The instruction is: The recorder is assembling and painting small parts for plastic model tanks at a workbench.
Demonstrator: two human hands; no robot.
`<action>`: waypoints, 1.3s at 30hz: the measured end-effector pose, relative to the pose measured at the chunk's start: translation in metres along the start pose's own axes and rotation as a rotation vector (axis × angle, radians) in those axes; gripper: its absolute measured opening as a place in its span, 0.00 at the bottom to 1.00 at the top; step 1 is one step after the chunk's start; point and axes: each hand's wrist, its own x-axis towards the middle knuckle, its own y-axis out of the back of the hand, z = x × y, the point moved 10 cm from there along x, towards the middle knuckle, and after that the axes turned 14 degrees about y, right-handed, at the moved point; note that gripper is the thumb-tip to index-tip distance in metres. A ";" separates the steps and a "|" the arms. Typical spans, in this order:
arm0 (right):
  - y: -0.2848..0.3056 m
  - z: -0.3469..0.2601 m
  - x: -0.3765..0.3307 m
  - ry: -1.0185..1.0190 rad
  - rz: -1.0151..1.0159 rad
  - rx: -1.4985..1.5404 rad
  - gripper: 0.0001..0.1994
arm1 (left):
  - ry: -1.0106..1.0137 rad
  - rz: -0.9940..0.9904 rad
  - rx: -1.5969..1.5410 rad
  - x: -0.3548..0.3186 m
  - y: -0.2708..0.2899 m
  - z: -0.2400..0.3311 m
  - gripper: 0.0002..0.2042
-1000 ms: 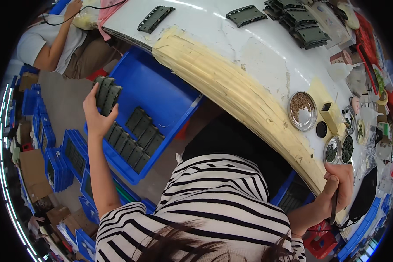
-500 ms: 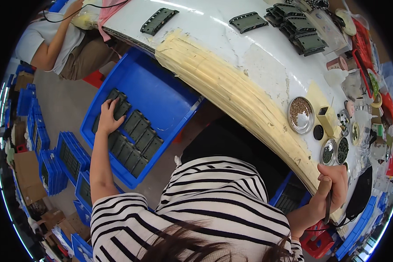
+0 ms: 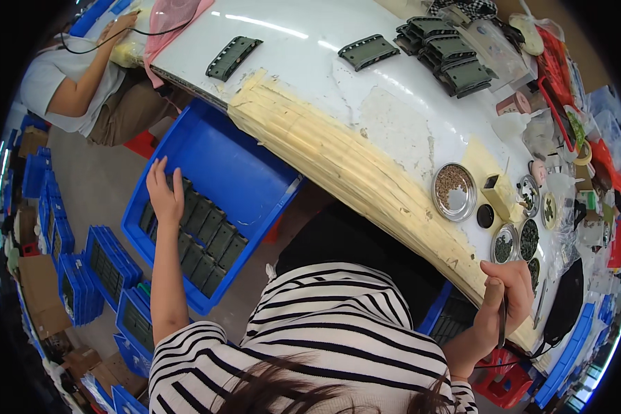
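So the left hand (image 3: 165, 196) had just let go, fingers apart over the bin (image 3: 231, 155), no part in its grip. The green parts (image 3: 208, 226) lay inside the bin, so the carried batch looked set down. Right hand (image 3: 502, 297), right of the bin, stayed curled round a dark tool (image 3: 502, 323).
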 end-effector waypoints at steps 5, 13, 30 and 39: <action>-0.002 -0.008 0.005 -0.009 -0.003 -0.002 0.12 | -0.165 0.086 -0.358 0.098 0.022 0.151 0.24; 0.019 0.007 -0.008 -0.053 0.028 -0.056 0.11 | -0.011 -0.151 -0.518 0.119 0.018 0.205 0.34; 0.010 0.007 -0.010 -0.052 0.060 -0.005 0.15 | 0.232 -0.914 -0.160 -0.136 -0.110 0.060 0.23; 0.012 -0.002 -0.012 -0.043 0.040 -0.022 0.14 | -0.222 -0.551 -0.244 -0.049 -0.148 0.186 0.25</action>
